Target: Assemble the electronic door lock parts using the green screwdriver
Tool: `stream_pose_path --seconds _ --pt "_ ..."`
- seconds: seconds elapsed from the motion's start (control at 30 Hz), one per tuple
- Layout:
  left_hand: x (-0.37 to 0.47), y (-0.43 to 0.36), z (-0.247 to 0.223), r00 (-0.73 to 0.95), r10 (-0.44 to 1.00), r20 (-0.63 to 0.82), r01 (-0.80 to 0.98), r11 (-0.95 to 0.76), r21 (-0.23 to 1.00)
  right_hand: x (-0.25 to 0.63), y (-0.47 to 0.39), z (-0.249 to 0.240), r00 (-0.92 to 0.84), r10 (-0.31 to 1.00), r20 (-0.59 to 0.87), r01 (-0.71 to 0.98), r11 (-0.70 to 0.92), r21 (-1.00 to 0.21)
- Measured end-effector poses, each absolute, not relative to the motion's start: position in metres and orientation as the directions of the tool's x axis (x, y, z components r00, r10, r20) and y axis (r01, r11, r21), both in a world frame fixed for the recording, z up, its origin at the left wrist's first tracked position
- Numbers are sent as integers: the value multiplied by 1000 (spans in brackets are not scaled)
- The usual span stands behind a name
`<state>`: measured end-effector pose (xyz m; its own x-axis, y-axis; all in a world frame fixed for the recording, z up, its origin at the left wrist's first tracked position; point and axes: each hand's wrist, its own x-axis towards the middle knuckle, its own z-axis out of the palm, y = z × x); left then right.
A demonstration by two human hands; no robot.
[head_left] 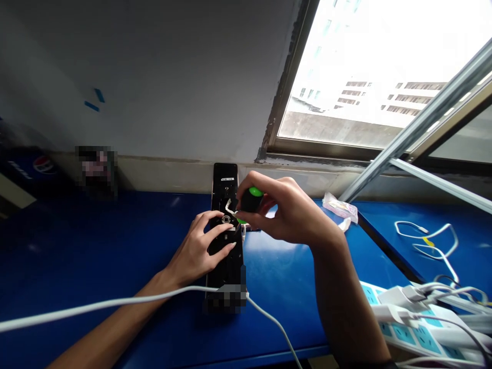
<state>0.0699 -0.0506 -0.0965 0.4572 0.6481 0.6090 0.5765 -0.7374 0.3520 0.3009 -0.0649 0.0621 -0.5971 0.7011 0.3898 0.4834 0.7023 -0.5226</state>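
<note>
A long, narrow black panel (227, 265), like the body of a door lock with its inner side up, lies on the blue table. My left hand (198, 243) rests on its left side with the fingers spread, the tips near a small round fitting (226, 219). In my right hand (288, 207) is a screwdriver (251, 200) with a black and green handle. Its shaft slants down to the panel's right side; I cannot tell exactly where the tip sits. A short white cable (229, 206) stands up from the panel beside the handle, partly covered by my right hand.
A white cable (115, 303) crosses low in front, over my left forearm. Power strips (409, 333) with plugs crowd the lower right. A clear plastic packet (340, 207) lies near the wall, and a metal brace (415, 123) slants past the window. A coiled white cable (434, 238) lies right.
</note>
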Motion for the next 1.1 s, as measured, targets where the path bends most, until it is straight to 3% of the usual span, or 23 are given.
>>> stream_pose_path --seconds 0.47,0.6,0.7,0.8,0.93,1.1 --pt "70 -49 -98 460 632 623 582 -745 326 288 -69 60 -531 730 430 558 683 -471" --pt "69 -49 -97 466 652 599 564 -740 367 302 -69 66 -430 696 576 537 710 -456" --pt "69 -49 -99 462 662 590 539 -738 405 321 -67 71 -324 693 644 635 664 -395" --pt "70 -47 -102 449 664 598 519 -739 431 333 -59 68 -385 824 415 774 533 -342" --pt "70 -44 -104 436 667 604 509 -737 445 325 -42 52 -226 973 51 954 231 -192" --pt "68 -41 -105 446 662 603 495 -743 450 307 -26 33 -197 958 -209 967 155 -203"
